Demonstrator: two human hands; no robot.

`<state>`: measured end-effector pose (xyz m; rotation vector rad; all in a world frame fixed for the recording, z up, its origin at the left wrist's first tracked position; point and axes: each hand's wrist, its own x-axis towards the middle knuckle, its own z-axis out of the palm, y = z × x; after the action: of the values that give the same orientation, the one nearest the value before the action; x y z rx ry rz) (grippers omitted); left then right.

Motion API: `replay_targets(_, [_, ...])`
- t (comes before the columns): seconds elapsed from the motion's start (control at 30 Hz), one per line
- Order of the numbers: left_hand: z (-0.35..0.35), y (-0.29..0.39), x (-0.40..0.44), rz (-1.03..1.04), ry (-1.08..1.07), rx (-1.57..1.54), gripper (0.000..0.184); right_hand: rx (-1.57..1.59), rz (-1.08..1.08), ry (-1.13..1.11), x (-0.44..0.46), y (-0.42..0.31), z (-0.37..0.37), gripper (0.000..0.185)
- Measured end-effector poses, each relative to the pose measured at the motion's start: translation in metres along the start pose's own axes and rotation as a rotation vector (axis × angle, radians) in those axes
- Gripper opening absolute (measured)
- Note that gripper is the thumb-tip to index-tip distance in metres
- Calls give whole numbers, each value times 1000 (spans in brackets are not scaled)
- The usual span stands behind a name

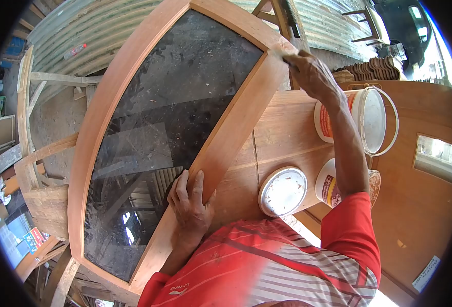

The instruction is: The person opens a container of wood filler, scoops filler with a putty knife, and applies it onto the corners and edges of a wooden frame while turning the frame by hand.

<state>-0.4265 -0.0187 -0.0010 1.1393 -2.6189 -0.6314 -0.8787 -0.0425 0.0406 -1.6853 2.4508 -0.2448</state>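
Nearest is the person's red and grey striped shirt (pixel 246 256), and just beyond it the left hand (pixel 191 199) lies on the straight rail of a wooden frame (pixel 231 135), its fingers somewhat spread, some of them reaching to the edge of the dark pane (pixel 185 77) set within. The frame, with 1 long curved side, lies aslant in front of the person, partly over a plank-topped desk (pixel 287 120). On the desk, to the right of the frame, sit a round white lid (pixel 283 191) with brown specks and, just beside it, a labelled tub (pixel 326 183) partly hidden by the right forearm. Farther along, the right hand (pixel 313 77) is at the frame's far right corner, fingers bent and close together; I cannot tell whether they pinch something small and dark there. Behind that forearm is a larger white bucket (pixel 358 115) with a red label and a looped handle. A broad brown wooden panel (pixel 431 110) fills the right side. Beyond the frame lie a red-capped bottle (pixel 75 50) on corrugated sheeting (pixel 113 38), a stack of wavy tiles (pixel 373 69) and, farther off, a chair (pixel 373 26).
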Motion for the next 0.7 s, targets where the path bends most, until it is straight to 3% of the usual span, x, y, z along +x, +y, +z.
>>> replay_targets(0.03, [2, 0, 2, 4, 0, -3, 80, 23, 24, 38, 2, -1, -5, 32])
replay_targets(0.07, [2, 2, 0, 7, -2, -11, 80, 3, 119, -103, 2, 3, 2, 32])
replay_targets(0.1, [2, 1, 0, 7, 2, -15, 80, 11, -8, -49, -1, 22, 21, 31])
replay_targets(0.17, [4, 1, 4, -5, 22, -7, 78, -35, -26, -41, 0, 22, 9, 31])
replay_targets(0.27, [2, 2, 3, 3, 22, 1, 76, -5, 72, 20, 14, 14, 4, 30])
replay_targets(0.3, [3, 2, 3, 4, 26, -5, 76, -56, 84, -118, 14, 17, 13, 30])
replay_targets(0.6, [2, 2, 3, -3, 32, -15, 75, -23, 87, -77, 14, 19, 8, 34])
replay_targets(0.7, [1, 2, 3, -17, 25, -16, 75, 103, 151, 170, 15, 27, 6, 31])
